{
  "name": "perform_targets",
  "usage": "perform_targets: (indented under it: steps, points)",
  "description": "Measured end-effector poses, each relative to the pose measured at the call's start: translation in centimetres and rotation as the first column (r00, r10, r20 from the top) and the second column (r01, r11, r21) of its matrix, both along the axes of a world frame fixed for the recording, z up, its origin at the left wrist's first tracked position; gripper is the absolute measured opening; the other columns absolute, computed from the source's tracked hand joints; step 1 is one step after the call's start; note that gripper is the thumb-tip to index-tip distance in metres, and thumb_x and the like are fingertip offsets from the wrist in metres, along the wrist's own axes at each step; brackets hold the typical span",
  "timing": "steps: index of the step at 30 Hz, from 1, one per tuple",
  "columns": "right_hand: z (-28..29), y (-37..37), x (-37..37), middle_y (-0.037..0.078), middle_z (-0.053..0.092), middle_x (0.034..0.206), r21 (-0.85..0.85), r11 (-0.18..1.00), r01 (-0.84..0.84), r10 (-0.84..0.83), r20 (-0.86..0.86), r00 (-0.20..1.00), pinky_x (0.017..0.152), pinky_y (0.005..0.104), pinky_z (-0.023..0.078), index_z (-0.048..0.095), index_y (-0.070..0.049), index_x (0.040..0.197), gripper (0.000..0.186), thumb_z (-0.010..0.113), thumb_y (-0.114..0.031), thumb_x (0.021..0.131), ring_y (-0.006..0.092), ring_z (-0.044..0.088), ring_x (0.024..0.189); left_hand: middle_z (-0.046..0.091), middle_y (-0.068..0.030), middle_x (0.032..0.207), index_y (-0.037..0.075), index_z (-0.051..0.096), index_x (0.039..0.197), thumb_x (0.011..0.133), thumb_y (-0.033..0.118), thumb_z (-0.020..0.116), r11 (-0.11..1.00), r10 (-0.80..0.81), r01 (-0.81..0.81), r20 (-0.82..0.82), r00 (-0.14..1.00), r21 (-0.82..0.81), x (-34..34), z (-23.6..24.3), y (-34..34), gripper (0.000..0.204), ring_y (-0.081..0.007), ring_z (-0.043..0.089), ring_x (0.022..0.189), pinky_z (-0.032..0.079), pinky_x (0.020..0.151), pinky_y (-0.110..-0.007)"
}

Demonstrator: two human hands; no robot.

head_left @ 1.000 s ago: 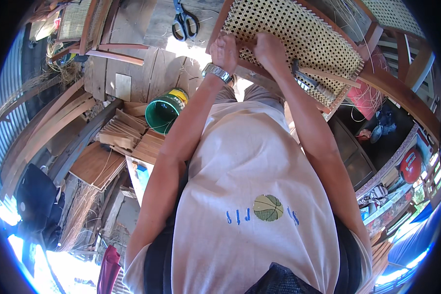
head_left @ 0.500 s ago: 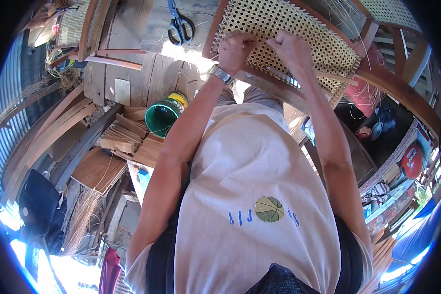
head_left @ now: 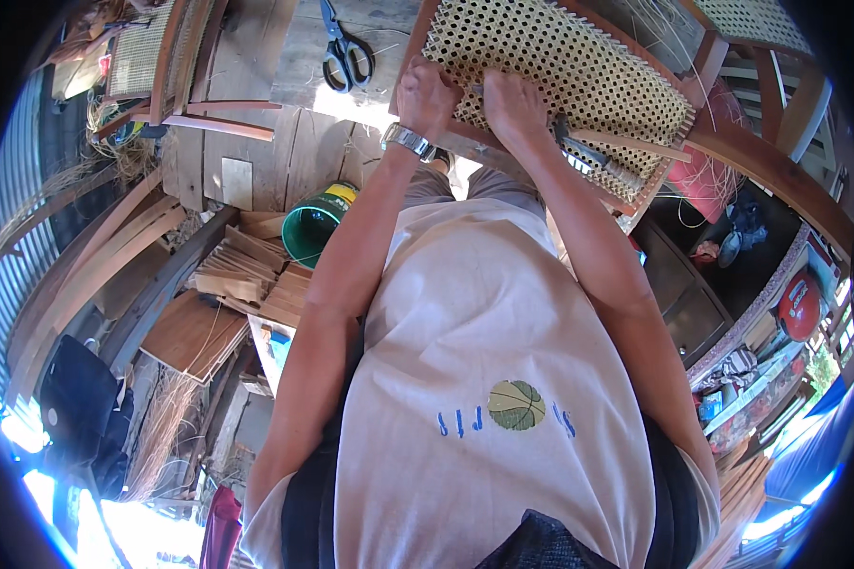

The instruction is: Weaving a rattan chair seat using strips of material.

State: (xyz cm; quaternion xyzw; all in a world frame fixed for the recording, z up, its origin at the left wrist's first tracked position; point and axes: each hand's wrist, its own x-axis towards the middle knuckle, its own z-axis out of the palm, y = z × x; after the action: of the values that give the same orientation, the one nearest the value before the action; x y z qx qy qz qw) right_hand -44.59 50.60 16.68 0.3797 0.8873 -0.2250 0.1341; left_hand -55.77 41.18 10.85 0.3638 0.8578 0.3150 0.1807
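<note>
A cane webbing panel [head_left: 550,57] with open holes fills a reddish wooden frame [head_left: 409,71] in front of me. My left hand [head_left: 429,98], a metal watch on its wrist, is closed at the frame's left corner, fingers curled over the cane edge. Close to its right, my right hand [head_left: 515,106] rests on the near part of the webbing with fingers bent in. What either hand pinches is hidden or too thin to make out. Beside the right hand, a slim wooden strip [head_left: 626,144] and hand tools [head_left: 593,161] lie on the panel.
Black-handled scissors [head_left: 348,63] lie on the boards left of the frame. A green bucket [head_left: 310,232] stands by my left forearm, near stacked wood pieces [head_left: 242,266]. Another caned piece [head_left: 140,57] is at far left. Loose cane strands hang around a red object [head_left: 707,175] at right.
Both hands have shifted left and toward the panel's near left corner. The right hand has turned from a raised pinch to lying lower on the webbing, uncovering more of the tools.
</note>
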Motion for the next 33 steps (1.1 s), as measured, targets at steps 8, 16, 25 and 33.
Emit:
perform_targets:
  steps: [8, 16, 25, 33]
  points:
    - [-2.2, 2.1, 1.5, 0.025, 0.068, 0.092, -0.267, 0.955, 0.127, -0.162, -0.114, 0.980, 0.082, 0.0497, 0.052, 0.069, -0.004, 0.095, 0.021, 0.060, -0.021, 0.087, 0.0421, 0.067, 0.091, 0.065, -0.0187, 0.089, 0.004, 0.071, 0.073, 0.073, 0.015, 0.075, 0.981, -0.193, 0.194, -0.066, 0.979, 0.025, -0.7, -1.1, 0.3, 0.012, -0.0339, 0.066, 0.084, 0.053, 0.076, -0.043]
    - [-1.6, 3.5, 1.3, 0.022, 0.069, 0.089, 0.047, 0.991, -0.123, 0.124, -0.032, 0.992, 0.078, 0.0482, 0.054, 0.068, -0.002, 0.098, 0.027, 0.062, -0.027, 0.088, 0.0407, 0.067, 0.087, 0.061, -0.0174, 0.086, 0.004, 0.067, 0.078, 0.072, 0.007, 0.071, 0.997, 0.011, -0.011, -0.002, 1.000, 0.077, 3.2, -1.2, 0.3, 0.008, -0.0352, 0.063, 0.081, 0.053, 0.069, -0.046]
    - [4.4, 4.0, 4.7, 0.011, 0.067, 0.082, -0.050, 0.990, 0.130, -0.139, -0.265, 0.954, 0.066, 0.0415, 0.053, 0.063, -0.005, 0.091, 0.031, 0.066, -0.036, 0.091, 0.0266, 0.068, 0.072, 0.061, -0.0136, 0.085, 0.008, 0.062, 0.087, 0.078, 0.006, 0.068, 0.983, -0.041, 0.067, -0.149, 0.988, 0.172, 3.9, 1.9, -5.0, 0.011, -0.0332, 0.063, 0.073, 0.050, 0.061, -0.043]
    - [-2.6, 2.6, 1.1, 0.017, 0.063, 0.109, 0.016, 0.973, -0.229, 0.229, -0.022, 0.973, 0.075, 0.0466, 0.054, 0.059, -0.003, 0.108, 0.027, 0.060, -0.025, 0.093, 0.0331, 0.068, 0.089, 0.070, -0.0117, 0.081, 0.006, 0.068, 0.091, 0.088, 0.019, 0.067, 0.984, 0.179, -0.163, 0.303, 0.936, -0.076, 7.6, -0.4, -13.8, 0.013, -0.0286, 0.068, 0.071, 0.053, 0.067, -0.037]
